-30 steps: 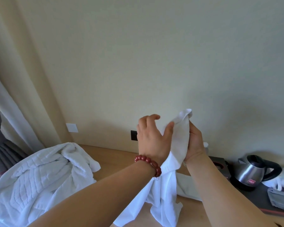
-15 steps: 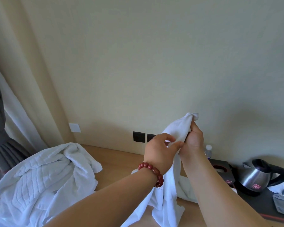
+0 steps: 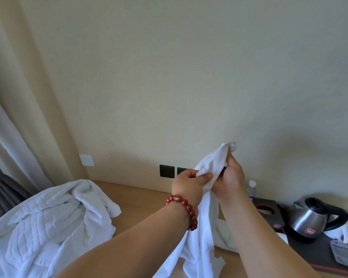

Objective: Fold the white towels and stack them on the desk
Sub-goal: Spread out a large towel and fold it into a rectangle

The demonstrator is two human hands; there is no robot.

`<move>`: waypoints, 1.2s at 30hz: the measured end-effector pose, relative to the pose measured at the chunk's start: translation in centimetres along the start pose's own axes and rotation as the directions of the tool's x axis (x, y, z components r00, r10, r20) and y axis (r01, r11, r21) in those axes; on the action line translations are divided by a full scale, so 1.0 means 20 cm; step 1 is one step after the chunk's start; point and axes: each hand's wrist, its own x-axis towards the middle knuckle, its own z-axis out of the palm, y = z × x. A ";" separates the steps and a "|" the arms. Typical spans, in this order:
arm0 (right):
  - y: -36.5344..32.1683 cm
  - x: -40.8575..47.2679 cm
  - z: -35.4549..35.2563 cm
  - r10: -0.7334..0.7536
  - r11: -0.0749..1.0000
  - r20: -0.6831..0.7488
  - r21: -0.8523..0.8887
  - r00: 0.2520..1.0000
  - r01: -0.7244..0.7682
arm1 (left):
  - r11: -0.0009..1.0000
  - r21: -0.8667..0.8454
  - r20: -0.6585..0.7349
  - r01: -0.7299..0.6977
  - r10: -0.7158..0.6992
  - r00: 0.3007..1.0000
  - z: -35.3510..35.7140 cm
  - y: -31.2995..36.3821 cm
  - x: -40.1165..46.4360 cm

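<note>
Both hands up in front of me, above the desk [image 3: 149,199], each holding the same white towel [image 3: 201,233]. Left hand [image 3: 189,186] pinches a fold of it between thumb and curled fingers; one red bead bracelet [image 3: 186,208] sits on that wrist. Right hand [image 3: 232,175] is curled round the bunched top edge, with one corner of cloth poking up above the fingers. Hands are just beside each other, nearly touching. The rest of the towel hangs down between my forearms, and its lower end reaches the desk at the near edge of view.

I count two towels: the one in hand, plus one crumpled pile [image 3: 48,225], quilted texture, unfolded, on the left of the desk. Can't tell if that pile is more than one piece.

Far right on the desk: one dark tray [image 3: 317,251] carrying one steel kettle [image 3: 311,217], one grey folded cloth [image 3: 346,251] with something white and crumpled just behind it. One dark box [image 3: 267,209] with a round opening sits left of the kettle, and one small water bottle [image 3: 251,190] stands behind it by the wall.

On the wall: two dark sockets [image 3: 167,171] side by side, the right one partly hidden by the towel, and one white plate [image 3: 86,160] further left. Curtains [image 3: 0,157] hang at the far left.
</note>
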 end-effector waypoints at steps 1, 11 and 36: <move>0.00 0.01 -0.01 -0.021 1.000 -0.007 -0.019 1.000 0.021 | 0.999 -0.001 -0.025 -0.038 0.038 0.999 0.00 0.01 0.00; -0.01 0.01 -0.04 -0.202 0.726 -0.090 -0.682 0.975 0.087 | 0.991 -0.027 -0.262 -0.130 0.118 0.958 -0.11 0.08 0.13; 0.02 -0.11 -0.03 0.061 0.811 0.317 -0.569 0.946 0.138 | 0.912 0.344 0.024 -0.225 0.231 0.973 -0.11 0.06 0.10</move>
